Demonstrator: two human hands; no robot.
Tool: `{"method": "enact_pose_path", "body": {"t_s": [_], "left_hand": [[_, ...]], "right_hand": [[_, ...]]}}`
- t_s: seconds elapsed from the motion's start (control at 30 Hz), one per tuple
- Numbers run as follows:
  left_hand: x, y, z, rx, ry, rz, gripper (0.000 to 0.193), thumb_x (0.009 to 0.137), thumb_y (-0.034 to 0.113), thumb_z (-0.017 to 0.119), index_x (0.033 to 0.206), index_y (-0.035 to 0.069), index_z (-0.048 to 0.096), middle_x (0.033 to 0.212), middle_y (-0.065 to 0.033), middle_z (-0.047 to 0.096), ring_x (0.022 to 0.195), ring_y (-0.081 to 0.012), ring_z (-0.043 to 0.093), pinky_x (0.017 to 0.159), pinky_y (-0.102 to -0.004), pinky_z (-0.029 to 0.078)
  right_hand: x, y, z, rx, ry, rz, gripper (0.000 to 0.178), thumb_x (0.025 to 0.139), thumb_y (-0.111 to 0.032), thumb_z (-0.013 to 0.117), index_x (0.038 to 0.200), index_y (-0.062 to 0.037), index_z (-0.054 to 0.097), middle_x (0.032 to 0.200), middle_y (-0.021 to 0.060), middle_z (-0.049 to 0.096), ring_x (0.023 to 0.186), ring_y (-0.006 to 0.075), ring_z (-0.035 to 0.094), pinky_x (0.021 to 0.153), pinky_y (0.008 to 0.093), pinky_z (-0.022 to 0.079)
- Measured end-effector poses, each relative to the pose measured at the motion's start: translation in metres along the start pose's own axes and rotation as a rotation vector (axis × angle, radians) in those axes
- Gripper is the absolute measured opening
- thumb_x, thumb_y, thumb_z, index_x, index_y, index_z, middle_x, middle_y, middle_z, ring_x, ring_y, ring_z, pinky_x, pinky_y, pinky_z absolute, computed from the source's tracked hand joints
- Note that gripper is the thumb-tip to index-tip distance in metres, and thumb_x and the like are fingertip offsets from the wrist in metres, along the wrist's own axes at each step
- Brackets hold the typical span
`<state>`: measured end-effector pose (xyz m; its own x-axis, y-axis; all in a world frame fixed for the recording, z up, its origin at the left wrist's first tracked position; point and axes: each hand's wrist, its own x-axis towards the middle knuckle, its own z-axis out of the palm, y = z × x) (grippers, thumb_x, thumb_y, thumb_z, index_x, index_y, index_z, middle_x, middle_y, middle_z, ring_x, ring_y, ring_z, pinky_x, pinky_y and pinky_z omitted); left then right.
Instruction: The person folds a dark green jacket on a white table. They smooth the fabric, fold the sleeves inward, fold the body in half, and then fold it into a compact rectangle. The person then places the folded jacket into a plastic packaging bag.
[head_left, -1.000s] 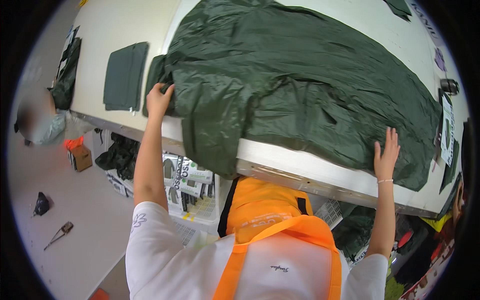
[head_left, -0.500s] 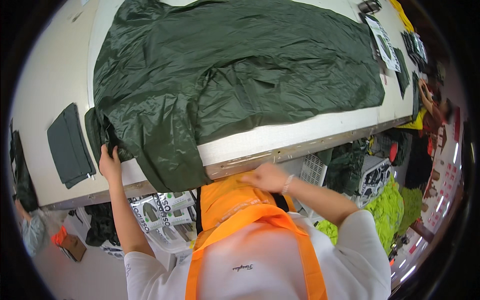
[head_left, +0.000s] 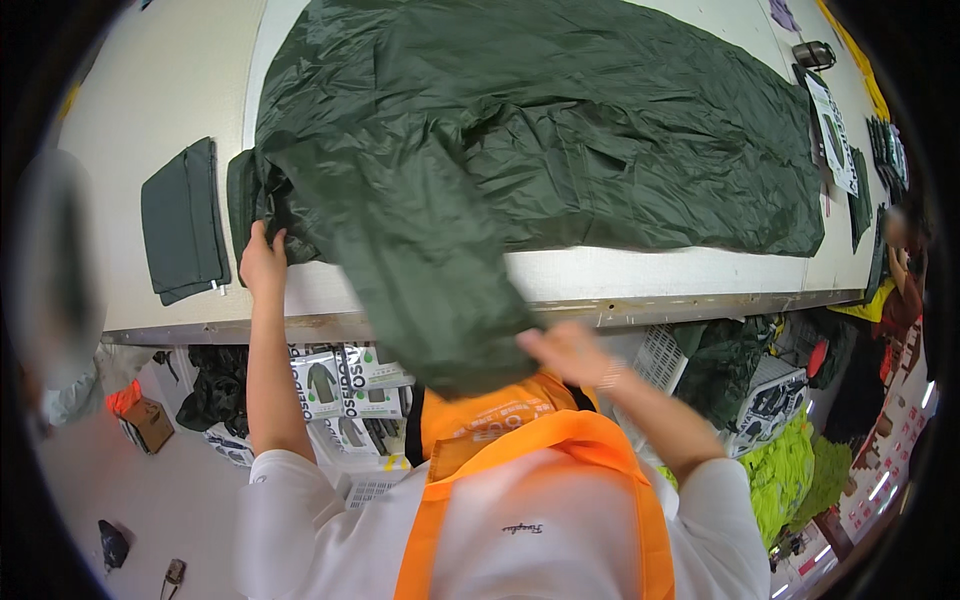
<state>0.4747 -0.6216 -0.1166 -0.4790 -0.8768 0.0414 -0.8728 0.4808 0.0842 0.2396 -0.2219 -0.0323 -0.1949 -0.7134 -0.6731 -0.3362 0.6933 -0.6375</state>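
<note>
Garment: a dark green raincoat [head_left: 560, 130] lies spread across the white surface [head_left: 640, 270], creased, its length running left to right.
Overhang: one flap [head_left: 440, 300] of the raincoat, perhaps a sleeve, hangs over the near edge of the surface and ends in front of the person's chest.
Left hand [head_left: 262, 262]: at the raincoat's bunched left end, near the front edge of the surface; fingers curled into the fabric and gripping it.
Right hand [head_left: 565, 350]: below the surface edge, just beside the hanging flap; blurred; fingers appear spread and holding nothing, though contact with the flap cannot be told.
Folded piece [head_left: 182, 222]: a flat, dark green folded item lies on the surface left of the raincoat, apart from it.
Far right of surface: a dark cylindrical object [head_left: 815, 52], a printed sheet [head_left: 832, 130] and more dark folded items [head_left: 885, 150]; detail too small to tell.
Under the surface, left: stacked packets [head_left: 345, 385] showing a picture of a green garment; dark bundled material [head_left: 215, 385] beside them.
Under the surface, right: a pale slotted basket [head_left: 660, 355], contents not visible; next to it a dark green bundle [head_left: 725, 365] and bright yellow-green fabric [head_left: 785, 470].
Floor, left: a small cardboard box [head_left: 148, 422], contents not visible.
Clothing: the person wears an orange vest [head_left: 540, 470] over white sleeves.
</note>
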Motion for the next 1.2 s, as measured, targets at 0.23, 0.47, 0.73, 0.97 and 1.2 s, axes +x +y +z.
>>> {"method": "enact_pose_path", "body": {"t_s": [0.23, 0.47, 0.73, 0.97, 1.2], "left_hand": [[0.009, 0.024, -0.011, -0.043, -0.079, -0.003, 0.024, 0.076, 0.003, 0.059, 0.099, 0.009, 0.054, 0.096, -0.0105, 0.065, 0.091, -0.0344, 0.06, 0.072, -0.0418, 0.048], [0.0, 0.054, -0.071, -0.45, -0.148, 0.328, 0.063, 0.068, -0.005, 0.059, 0.129, 0.005, 0.047, 0.133, -0.0181, 0.046, 0.125, -0.0357, 0.041, 0.104, -0.0399, 0.033], [0.003, 0.297, -0.022, -0.046, -0.077, 0.717, 0.061, 0.088, 0.043, 0.054, 0.142, 0.022, 0.035, 0.152, -0.0013, 0.023, 0.14, -0.0272, 0.018, 0.112, -0.0523, 0.012], [0.036, 0.289, 0.014, -0.232, -0.094, 0.682, 0.07, 0.081, 0.048, 0.059, 0.142, 0.021, 0.036, 0.152, -0.0025, 0.022, 0.141, -0.0282, 0.017, 0.111, -0.0552, 0.009], [0.033, 0.239, -0.011, 0.001, -0.179, 0.687, 0.084, 0.071, 0.059, 0.063, 0.141, 0.02, 0.037, 0.151, -0.007, 0.023, 0.139, -0.0331, 0.017, 0.11, -0.0557, 0.012]], "right_hand": [[-0.005, 0.034, -0.242, -0.751, 0.717, 0.285, 0.045, 0.083, -0.046, 0.062, 0.082, -0.001, 0.058, 0.077, 0.0164, 0.065, 0.072, 0.0314, 0.064, 0.073, 0.0419, 0.049], [0.012, 0.115, -0.255, -0.675, 1.339, -0.17, 0.054, 0.088, -0.039, 0.058, 0.127, -0.0016, 0.049, 0.128, 0.0203, 0.05, 0.121, 0.0313, 0.045, 0.103, 0.0455, 0.032], [-0.007, 0.21, -0.266, -0.024, 1.36, 0.166, 0.045, 0.092, -0.044, 0.052, 0.103, 0.0004, 0.054, 0.083, 0.0208, 0.064, 0.084, 0.0334, 0.062, 0.074, 0.0387, 0.047], [0.008, 0.202, -0.299, 0.018, 1.231, 0.151, 0.049, 0.09, -0.032, 0.056, 0.126, -0.0033, 0.042, 0.105, 0.0214, 0.06, 0.094, 0.035, 0.059, 0.079, 0.0412, 0.046], [0.02, 0.164, -0.306, -0.802, 0.87, -0.242, 0.057, 0.086, -0.024, 0.059, 0.139, -0.0146, 0.04, 0.147, 0.0115, 0.032, 0.135, 0.0336, 0.027, 0.109, 0.0493, 0.021]]}}
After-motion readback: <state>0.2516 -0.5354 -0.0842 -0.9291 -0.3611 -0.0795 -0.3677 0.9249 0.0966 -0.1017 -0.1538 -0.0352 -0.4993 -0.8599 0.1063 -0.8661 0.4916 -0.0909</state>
